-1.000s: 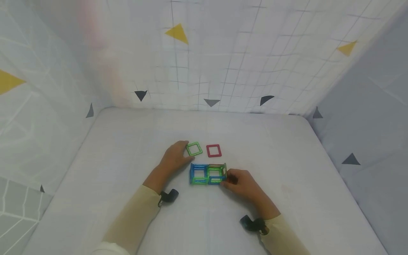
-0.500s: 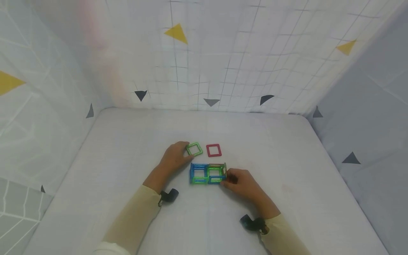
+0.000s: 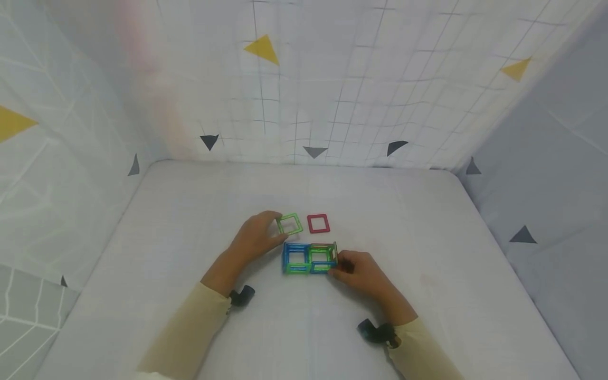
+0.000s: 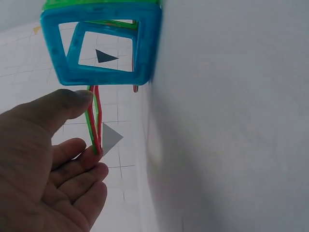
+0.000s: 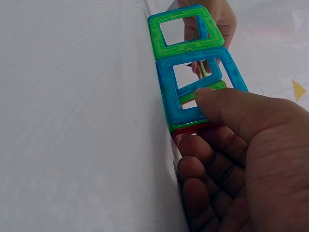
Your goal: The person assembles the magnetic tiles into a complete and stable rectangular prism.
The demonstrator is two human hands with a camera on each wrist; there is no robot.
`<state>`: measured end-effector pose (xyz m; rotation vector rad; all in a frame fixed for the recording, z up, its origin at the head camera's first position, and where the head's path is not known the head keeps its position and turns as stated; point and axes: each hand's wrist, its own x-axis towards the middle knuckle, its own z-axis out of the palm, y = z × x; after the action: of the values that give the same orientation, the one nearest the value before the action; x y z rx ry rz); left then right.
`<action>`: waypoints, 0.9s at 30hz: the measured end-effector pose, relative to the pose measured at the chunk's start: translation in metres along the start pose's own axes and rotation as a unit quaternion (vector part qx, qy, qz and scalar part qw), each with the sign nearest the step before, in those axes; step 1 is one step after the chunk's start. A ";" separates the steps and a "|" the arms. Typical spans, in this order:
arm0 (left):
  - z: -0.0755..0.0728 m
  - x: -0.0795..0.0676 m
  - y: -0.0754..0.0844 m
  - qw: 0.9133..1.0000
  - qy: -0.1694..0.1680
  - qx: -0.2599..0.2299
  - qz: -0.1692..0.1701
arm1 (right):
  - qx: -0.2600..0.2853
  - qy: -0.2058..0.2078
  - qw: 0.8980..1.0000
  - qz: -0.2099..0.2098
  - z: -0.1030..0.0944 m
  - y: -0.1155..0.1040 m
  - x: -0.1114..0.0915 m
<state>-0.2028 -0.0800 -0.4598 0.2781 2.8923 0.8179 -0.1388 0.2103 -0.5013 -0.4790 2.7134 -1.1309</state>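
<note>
In the head view my left hand [image 3: 254, 237] pinches a green square magnetic tile [image 3: 287, 215] between thumb and fingers, its frame tilted slightly off the table. Seen edge-on in the left wrist view, that tile lines up with a red edge. In front of it stands a two-cell box of magnetic tiles [image 3: 298, 265], mostly blue and green with some red. My right hand [image 3: 363, 272] grips the box's right end. The right wrist view has the thumb on a blue front tile [image 5: 168, 92] and fingers curled by the red end tile [image 5: 195, 128].
A red square magnetic tile [image 3: 310, 225] lies flat on the white table [image 3: 380, 211], behind the box and right of the green tile. White patterned cloth walls [image 3: 304, 79] rise at the back and sides. Each wrist wears a black camera mount.
My left hand has raised the green tile a little from the table, its wrist shifting slightly left and down in view. The right hand and the box stay in place.
</note>
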 end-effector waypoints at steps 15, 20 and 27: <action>-0.016 -0.021 0.007 1.000 0.007 -0.004 0.013 | 0.002 0.004 1.000 0.010 0.000 -0.002 0.001; -0.020 -0.028 0.011 1.000 -0.002 -0.011 0.025 | 0.004 0.004 1.000 0.006 -0.001 -0.001 0.001; -0.021 -0.036 0.014 0.999 -0.010 -0.015 0.046 | 0.001 0.006 1.000 0.003 0.000 0.000 0.001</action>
<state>-0.1691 -0.0863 -0.4325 0.4162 2.8643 0.8654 -0.1394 0.2097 -0.5013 -0.4657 2.7208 -1.1397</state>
